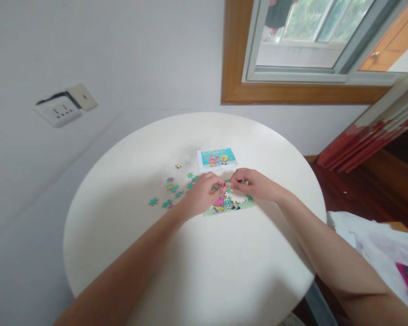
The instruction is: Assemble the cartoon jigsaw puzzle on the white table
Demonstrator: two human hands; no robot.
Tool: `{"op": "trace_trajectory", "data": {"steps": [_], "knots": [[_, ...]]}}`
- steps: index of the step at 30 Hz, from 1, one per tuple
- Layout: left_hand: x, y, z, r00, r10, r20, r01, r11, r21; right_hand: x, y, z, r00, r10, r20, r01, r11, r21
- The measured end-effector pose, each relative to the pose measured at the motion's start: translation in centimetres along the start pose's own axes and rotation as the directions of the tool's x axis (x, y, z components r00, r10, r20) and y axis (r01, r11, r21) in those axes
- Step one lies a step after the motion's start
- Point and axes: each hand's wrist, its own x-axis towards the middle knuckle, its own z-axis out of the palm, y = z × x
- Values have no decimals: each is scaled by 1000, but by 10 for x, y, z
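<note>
A partly assembled cartoon jigsaw puzzle (228,203) lies on the round white table (190,276), with a pink figure along its lower part. Over its left side is my left hand (206,192), fingers pinched together. My right hand (255,183) comes in from the right, its thumb and fingers also closed. The fingertips of both hands meet above the puzzle around a small puzzle piece, mostly covered by the fingers. Loose teal puzzle pieces (153,201) are scattered left of my left hand; some are partly hidden behind it.
A picture card (219,157) showing the cartoon scene lies beyond the hands. One yellowish piece (178,166) sits apart at the left. A wall with a socket (59,110) and a window (299,45) border the table. White bags or papers (377,244) lie at the right.
</note>
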Motion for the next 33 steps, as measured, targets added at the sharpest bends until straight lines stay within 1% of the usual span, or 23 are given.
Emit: {"op": "trace_trajectory", "data": {"steps": [3,7,12,14,17,23,28,33], "knots": [[-3,-4,3,999,23,-22,-23,1000,-3,1,1,1,999,6,46,-7,1000,11],[-7,-9,5,998,40,-56,-41,999,-21,0,2,1,996,34,77,-36,999,24],[-11,-12,1,993,87,-84,-84,996,40,-2,5,-2,988,91,123,-94,996,13],[-13,-11,0,992,112,-58,-108,992,67,-2,7,-3,985,108,135,-110,994,7],[-15,-8,0,989,151,-5,-150,984,101,-2,12,-2,985,119,124,-118,993,-17],[-17,-8,3,984,173,33,-176,973,152,-3,15,-5,989,76,125,-58,988,-143],[-17,-8,2,978,184,101,-200,962,183,-4,15,-6,983,74,170,-49,988,-144],[-18,-5,1,973,193,128,-215,958,189,-5,15,-4,976,53,211,-21,988,-154]]}}
